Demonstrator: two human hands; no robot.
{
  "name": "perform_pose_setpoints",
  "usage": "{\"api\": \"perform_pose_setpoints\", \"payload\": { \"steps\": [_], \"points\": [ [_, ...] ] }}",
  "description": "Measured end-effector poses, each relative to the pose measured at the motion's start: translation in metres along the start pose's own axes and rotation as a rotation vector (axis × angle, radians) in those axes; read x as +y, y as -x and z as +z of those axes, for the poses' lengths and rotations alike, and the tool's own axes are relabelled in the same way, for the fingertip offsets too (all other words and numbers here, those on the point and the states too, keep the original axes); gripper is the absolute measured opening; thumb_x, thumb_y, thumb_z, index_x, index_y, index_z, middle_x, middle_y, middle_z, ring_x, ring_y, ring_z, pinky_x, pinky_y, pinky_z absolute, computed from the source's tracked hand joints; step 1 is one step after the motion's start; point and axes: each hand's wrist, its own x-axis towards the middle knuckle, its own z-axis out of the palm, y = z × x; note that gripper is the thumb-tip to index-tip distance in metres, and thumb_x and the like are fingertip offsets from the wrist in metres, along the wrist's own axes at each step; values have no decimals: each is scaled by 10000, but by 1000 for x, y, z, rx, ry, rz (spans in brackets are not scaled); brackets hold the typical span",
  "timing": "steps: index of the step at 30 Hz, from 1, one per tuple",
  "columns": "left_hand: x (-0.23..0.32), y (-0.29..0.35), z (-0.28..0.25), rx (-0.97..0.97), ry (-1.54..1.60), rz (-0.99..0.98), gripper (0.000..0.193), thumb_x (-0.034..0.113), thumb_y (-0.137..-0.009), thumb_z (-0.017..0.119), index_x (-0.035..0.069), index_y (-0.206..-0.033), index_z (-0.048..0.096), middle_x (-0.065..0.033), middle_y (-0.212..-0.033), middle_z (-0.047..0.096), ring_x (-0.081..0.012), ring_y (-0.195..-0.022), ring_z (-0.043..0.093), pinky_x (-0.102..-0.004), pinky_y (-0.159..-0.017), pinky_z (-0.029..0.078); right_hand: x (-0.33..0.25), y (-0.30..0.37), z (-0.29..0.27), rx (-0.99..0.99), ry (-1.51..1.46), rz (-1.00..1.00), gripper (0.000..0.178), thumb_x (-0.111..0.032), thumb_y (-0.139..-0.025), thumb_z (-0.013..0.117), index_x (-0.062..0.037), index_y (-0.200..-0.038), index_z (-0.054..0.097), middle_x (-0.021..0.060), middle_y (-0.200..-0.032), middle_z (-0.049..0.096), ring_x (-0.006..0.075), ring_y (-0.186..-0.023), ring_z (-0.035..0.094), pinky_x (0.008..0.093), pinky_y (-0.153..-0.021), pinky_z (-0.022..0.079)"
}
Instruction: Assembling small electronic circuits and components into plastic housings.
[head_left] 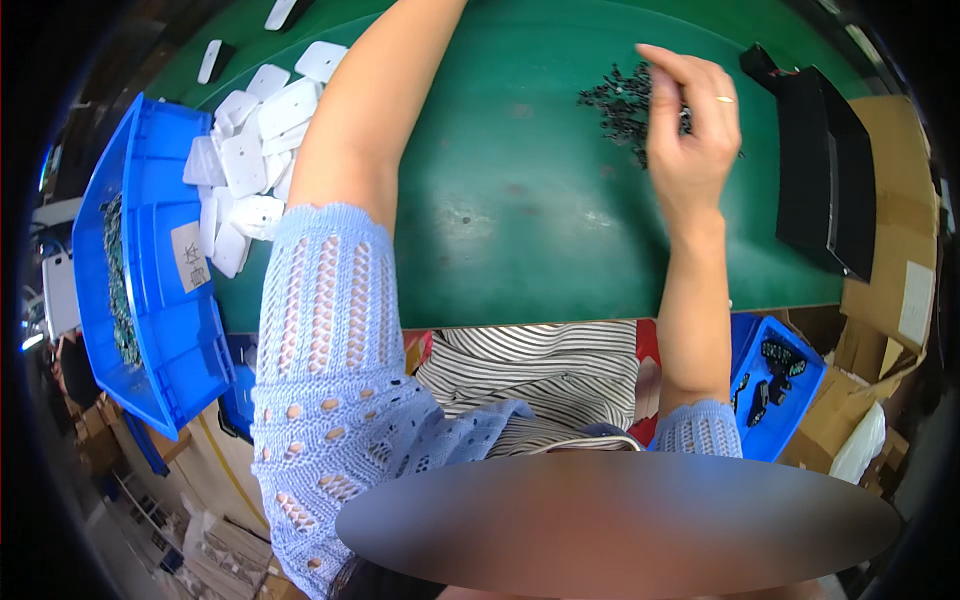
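Observation:
My right hand (697, 130) is over the right part of the green table, above a loose pile of tiny black parts (622, 105), possibly screws. Its thumb and index finger come together at the pile's far side, and the other fingers curl beneath. Anything held between the fingertips is too small or hidden to make out. My left forearm (375, 110) reaches across the table and leaves the picture at the top, so the left hand is out of sight. Beside that arm lies a heap of white rounded plastic covers (243, 165).
A tall blue bin (165, 215) with green circuit boards stands at the left edge. On the right are a black box (815, 170) and an opened cardboard carton (890, 180). Below the table's right corner sits a blue tray (800, 405) of black parts. Two white-faced pieces (211, 62) lie far left.

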Motion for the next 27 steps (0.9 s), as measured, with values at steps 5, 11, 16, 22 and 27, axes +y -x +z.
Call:
{"api": "perform_pose_setpoints", "payload": {
  "steps": [5, 11, 16, 22, 27],
  "points": [
    [3, 39, -33, 81, -294, 86, 428, 360, -922, 536, -12, -746, 654, -110, -612, 635, -187, -476, 576, -352, -481, 460, 0, -3, -8, 7, -62, 55, 146, 32, -857, 580, -24, -949, 679, 78, -873, 639, 180, -790, 589, 282, -700, 475],
    [-29, 163, -151, 309, -1050, 152, 269, 241, -893, 552, 7, -949, 672, -208, -968, 655, -372, -938, 613, -453, -846, 463, -8, -5, -5, 27, -105, 122, 138, -1, -882, 574, -32, -964, 680, 67, -887, 637, 144, -789, 594, 252, -697, 469],
    [-38, 208, -133, 141, -999, 180, 449, 389, -889, 579, -1, -1112, 599, -220, -919, 658, -395, -893, 619, -415, -800, 488, 11, 1, -8, 108, -237, 291, 132, -50, -898, 583, -50, -979, 687, 26, -902, 639, 90, -799, 590, 225, -696, 456],
    [-54, 200, -117, 375, -1391, 396, 415, 410, -876, 587, -5, -870, 583, -192, -842, 671, -349, -804, 663, -416, -633, 538, 26, 7, -7, 125, -290, 469, 133, -28, -884, 579, -31, -1010, 622, -33, -798, 537, 44, -705, 473, 193, -645, 407],
    [-51, 207, -126, 449, -1285, 512, 287, 284, -927, 526, 21, -1010, 604, -176, -848, 660, -362, -727, 644, -445, -656, 523, 26, 4, -1, -183, 124, 335, 112, -139, -811, 642, -47, -873, 660, 102, -843, 614, 263, -788, 592, 347, -727, 472]
  ]
}}
